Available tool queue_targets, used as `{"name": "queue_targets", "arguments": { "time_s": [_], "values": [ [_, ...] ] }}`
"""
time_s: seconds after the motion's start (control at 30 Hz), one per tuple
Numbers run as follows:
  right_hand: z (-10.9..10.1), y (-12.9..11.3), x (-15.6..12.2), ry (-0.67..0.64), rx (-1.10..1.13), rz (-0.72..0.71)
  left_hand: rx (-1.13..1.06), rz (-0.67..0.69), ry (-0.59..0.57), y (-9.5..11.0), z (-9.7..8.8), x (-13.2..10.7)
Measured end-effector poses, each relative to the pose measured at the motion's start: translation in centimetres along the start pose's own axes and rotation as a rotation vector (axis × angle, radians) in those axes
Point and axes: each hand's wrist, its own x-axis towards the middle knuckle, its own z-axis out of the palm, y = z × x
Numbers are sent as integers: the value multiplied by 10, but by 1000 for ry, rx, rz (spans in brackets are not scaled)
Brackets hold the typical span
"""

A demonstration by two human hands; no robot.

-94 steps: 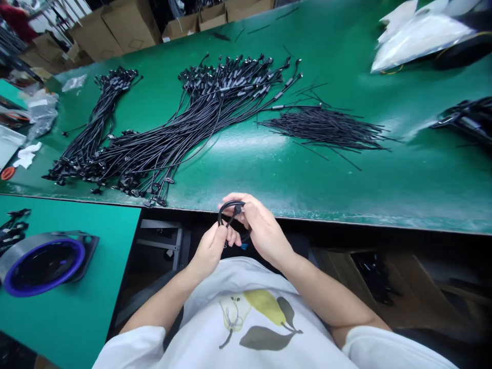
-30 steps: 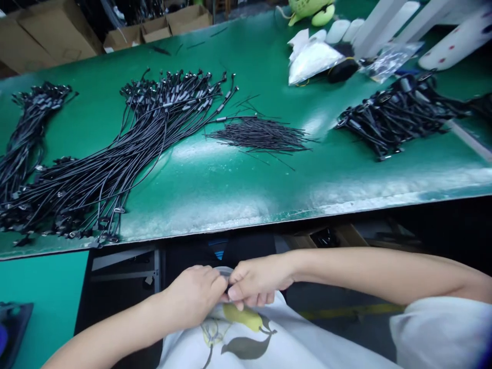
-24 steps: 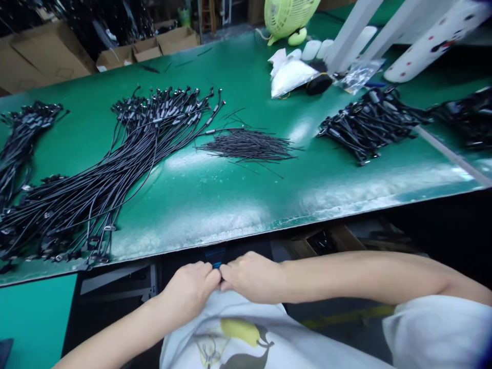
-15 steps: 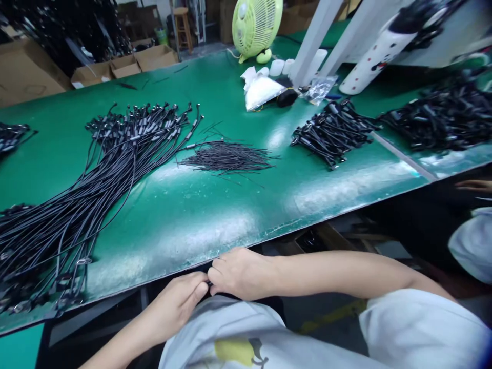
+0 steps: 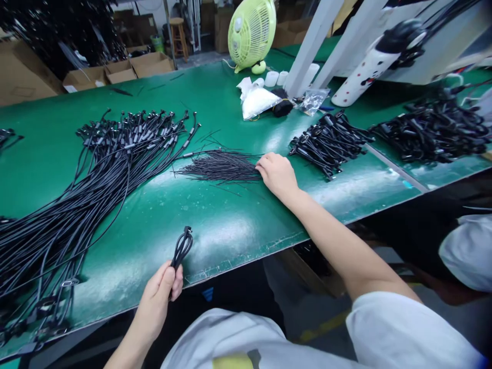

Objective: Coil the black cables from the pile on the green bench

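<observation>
Moved: right hand [image 5: 277,175] now well apart from left hand [image 5: 157,302], reaching forward
Right hand: open, touching thin wires [image 5: 221,166], their long axis running leftward from it
Left hand: curled around looped cable [image 5: 181,248]

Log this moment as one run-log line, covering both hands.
left hand: grips looped black cable | right hand: resting at end of thin black wire pile | surface: green bench mat

i'm looking in on a cable workshop: a long green desk [image 5: 215,220] piled with black cable bundles [image 5: 77,205], with cardboard boxes [image 5: 149,64] and a fan [image 5: 251,33] beyond the desk.
</observation>
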Motion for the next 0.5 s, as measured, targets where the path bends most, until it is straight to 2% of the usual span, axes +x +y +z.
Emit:
{"name": "queue_targets", "arguments": {
  "time_s": [0.07, 0.2, 0.4, 0.5],
  "values": [
    [-1, -2, -5, 62, -27, 25, -30, 3, -11, -1, 0, 0],
    [-3, -1, -12, -16, 22, 44, -37, 33, -17, -6, -2, 0],
    [5, -7, -5, -49, 132, -92, 13, 103, 6, -11, 1, -1],
    [0, -13, -2, -40, 98, -76, -17, 116, 35, -14, 0, -3]
  ]
}}
